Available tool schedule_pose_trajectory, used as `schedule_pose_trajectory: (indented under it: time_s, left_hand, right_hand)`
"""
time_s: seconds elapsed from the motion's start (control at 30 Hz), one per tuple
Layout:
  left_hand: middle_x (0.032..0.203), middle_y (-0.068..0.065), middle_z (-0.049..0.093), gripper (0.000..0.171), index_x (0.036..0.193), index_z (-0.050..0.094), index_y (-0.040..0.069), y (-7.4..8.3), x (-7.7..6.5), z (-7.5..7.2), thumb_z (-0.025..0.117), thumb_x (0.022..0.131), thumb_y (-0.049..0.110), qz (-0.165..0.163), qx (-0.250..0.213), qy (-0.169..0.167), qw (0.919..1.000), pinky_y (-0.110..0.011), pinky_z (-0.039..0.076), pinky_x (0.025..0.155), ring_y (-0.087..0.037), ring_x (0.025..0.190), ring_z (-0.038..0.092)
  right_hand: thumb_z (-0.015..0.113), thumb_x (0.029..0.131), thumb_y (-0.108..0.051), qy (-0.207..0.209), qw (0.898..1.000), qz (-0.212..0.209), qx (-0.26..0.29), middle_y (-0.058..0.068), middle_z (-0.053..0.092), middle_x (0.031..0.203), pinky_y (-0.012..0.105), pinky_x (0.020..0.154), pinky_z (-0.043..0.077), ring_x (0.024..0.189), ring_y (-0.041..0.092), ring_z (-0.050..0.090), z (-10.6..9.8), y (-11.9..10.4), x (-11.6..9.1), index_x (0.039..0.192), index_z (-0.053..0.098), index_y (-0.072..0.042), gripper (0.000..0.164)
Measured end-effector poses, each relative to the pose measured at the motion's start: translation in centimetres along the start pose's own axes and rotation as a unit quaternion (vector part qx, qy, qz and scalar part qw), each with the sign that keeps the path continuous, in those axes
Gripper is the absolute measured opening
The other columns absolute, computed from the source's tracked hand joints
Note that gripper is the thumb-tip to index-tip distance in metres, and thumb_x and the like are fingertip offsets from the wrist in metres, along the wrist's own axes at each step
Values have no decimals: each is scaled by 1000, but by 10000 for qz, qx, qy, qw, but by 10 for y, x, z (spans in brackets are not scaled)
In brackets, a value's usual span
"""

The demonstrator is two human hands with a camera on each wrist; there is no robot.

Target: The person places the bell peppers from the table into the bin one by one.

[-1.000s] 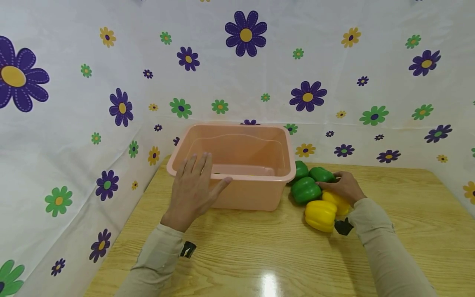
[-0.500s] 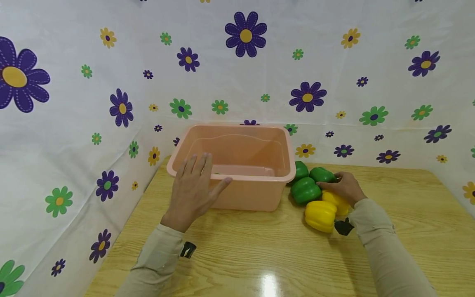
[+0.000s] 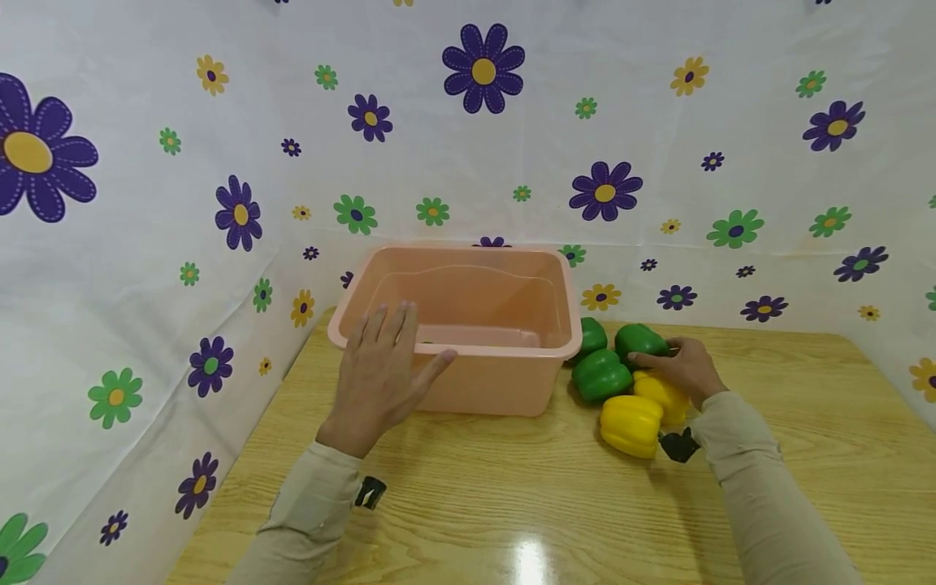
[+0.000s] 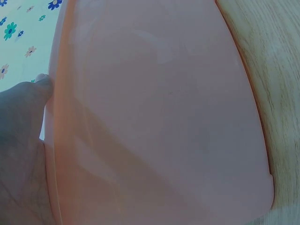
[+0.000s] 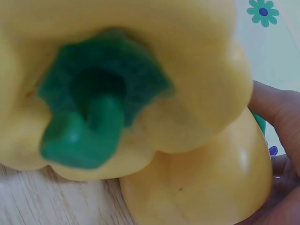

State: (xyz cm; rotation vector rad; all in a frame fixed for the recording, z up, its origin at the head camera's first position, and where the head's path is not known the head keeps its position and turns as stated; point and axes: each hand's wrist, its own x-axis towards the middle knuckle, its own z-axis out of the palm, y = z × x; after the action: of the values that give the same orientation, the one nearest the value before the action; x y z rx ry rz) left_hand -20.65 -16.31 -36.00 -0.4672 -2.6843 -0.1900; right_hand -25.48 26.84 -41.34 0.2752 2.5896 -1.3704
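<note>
My left hand (image 3: pixel 380 378) lies with straight fingers over the near rim of a peach plastic tub (image 3: pixel 483 382), its thumb spread along the outside. In the left wrist view the thumb (image 4: pixel 37 89) touches the rim, and the tub wall (image 4: pixel 164 93) fills most of the picture. To the right of the tub, my right hand (image 3: pixel 687 370) grips a green bell pepper (image 3: pixel 641 344) between thumb and fingers. Two more green bell peppers, the nearer one (image 3: pixel 601 375) and one partly hidden by the tub (image 3: pixel 591 337), sit beside it. A yellow bell pepper (image 3: pixel 660 396) lies under the right hand.
Closer to me lies another yellow bell pepper (image 3: pixel 630 426); its green stem (image 5: pixel 89 131) looms large in the right wrist view. Flowered white cloth (image 3: pixel 512 162) hangs behind and left of the wooden table (image 3: pixel 468 487). Only a sliver of the tub's contents shows over its rim.
The green bell pepper in my right hand has shifted slightly up and right in the head view, and the right hand with it. My left hand stays on the tub.
</note>
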Motion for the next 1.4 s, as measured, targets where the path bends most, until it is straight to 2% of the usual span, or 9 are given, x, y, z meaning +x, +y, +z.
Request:
schedule_pose_trajectory:
  time_s: [0.4,0.6,0.77,1.17,1.4]
  left_hand:
    - [157,-21,40,92,154,38,-2,0,0,1,43,97,70,3,-6,45,10000,-54,19,122,-42,146,33]
    - [155,-22,41,92,153,39,-3,0,0,1,45,97,69,58,59,133,9999,-55,21,121,-43,144,35]
    - [154,-23,43,91,152,40,-4,0,-1,2,47,96,68,95,91,204,9997,-55,22,120,-43,143,37]
    - [155,-22,42,91,153,39,-4,0,-1,1,46,97,69,75,66,109,9999,-56,22,120,-43,144,34]
    - [156,-22,41,91,154,38,-3,1,0,0,45,97,69,7,12,28,10000,-55,19,121,-43,146,32]
  right_hand:
    - [68,95,-49,292,9993,18,214,38,32,151,58,113,36,134,49,39,-5,-2,1,151,24,16,96]
    - [69,95,-48,462,9978,-175,433,35,34,151,57,114,35,134,48,39,-7,-2,1,151,28,14,94]
    - [67,95,-51,570,9971,-193,476,38,32,152,59,114,33,137,50,36,-10,-6,-1,152,23,16,99]
    - [67,93,-55,897,9932,-311,669,35,35,152,59,115,32,137,49,38,-15,-15,-1,152,27,13,99]
    - [69,92,-54,979,9904,-430,873,34,34,154,59,116,31,138,48,38,-16,-25,-2,155,24,11,101]
